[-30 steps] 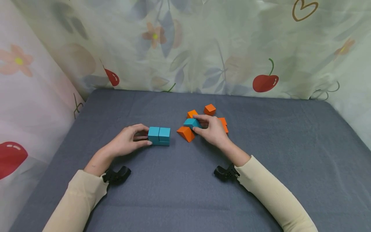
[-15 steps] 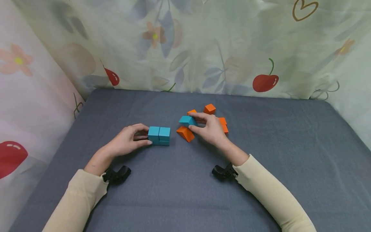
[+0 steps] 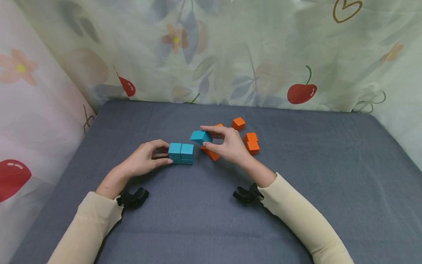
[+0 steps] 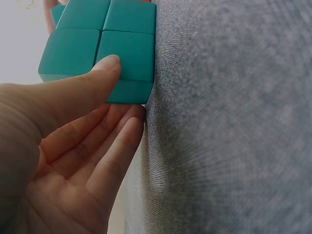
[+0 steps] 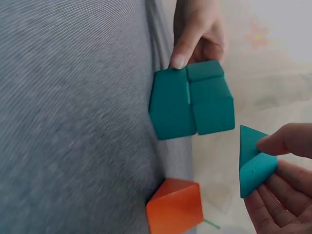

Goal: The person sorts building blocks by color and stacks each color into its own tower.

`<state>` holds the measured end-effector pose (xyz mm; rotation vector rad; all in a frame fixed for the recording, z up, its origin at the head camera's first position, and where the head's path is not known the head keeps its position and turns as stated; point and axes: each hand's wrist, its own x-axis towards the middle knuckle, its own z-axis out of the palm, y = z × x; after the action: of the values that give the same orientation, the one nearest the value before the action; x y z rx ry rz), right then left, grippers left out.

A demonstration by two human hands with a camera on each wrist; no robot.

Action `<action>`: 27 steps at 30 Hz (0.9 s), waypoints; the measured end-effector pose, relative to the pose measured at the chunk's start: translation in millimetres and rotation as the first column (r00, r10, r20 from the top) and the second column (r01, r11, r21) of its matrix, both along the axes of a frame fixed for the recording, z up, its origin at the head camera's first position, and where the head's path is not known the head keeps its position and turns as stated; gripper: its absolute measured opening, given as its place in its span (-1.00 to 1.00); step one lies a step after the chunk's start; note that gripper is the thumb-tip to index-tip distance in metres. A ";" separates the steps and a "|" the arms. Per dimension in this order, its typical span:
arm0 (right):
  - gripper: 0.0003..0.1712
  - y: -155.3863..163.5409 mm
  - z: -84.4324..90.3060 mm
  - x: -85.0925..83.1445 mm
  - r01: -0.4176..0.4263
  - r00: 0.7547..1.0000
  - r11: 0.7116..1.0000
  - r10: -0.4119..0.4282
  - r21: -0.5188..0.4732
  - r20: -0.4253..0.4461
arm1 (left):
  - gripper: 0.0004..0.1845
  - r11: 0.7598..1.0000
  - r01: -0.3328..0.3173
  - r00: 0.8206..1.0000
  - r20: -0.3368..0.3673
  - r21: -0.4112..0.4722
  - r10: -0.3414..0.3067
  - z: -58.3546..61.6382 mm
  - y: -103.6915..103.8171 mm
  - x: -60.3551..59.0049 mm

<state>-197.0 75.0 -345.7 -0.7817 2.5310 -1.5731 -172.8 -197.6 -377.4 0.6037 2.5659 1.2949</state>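
Between teal stack (image 3: 181,153) and orange blocks (image 3: 251,142), right hand (image 3: 227,145) pinching teal wedge (image 3: 200,136), left hand (image 3: 144,160) gripping stack.

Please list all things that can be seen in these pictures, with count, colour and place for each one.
Teal wooden block group: one, several cubes joined, on the cloth at centre-left.
Teal wooden wedge: one, lifted above the cloth, right of the group.
Orange wooden blocks: at least four, clustered at centre, one partly hidden behind the hand.
Grey cloth surface: one, covers the table.
Floral cherry-print curtain: behind and to the left.
Left hand: holds the teal block group.
Right hand: pinches the teal wedge.
Cream sleeves: two.
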 end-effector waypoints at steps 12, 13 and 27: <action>-0.51 -16.3 7.8 2.7 -0.116 0.990 0.992 0.119 0.047 -0.074 | -0.64 1.000 -0.007 1.000 0.009 -0.008 0.007 0.5 -0.6 -0.6; -0.51 -17.3 8.6 2.8 -0.126 0.988 0.990 0.130 0.056 -0.077 | -0.65 1.000 -0.007 1.000 0.009 -0.010 0.008 0.6 -0.6 -0.7; -0.51 -33.9 11.6 3.3 -0.243 0.963 0.962 0.254 0.123 -0.087 | -0.64 1.000 0.001 1.000 0.007 -0.005 -0.001 1.0 -1.6 -0.7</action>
<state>-193.6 41.1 -334.0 -1.1406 2.4438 -1.3343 -173.6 -199.2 -376.3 0.5978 2.5621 1.2871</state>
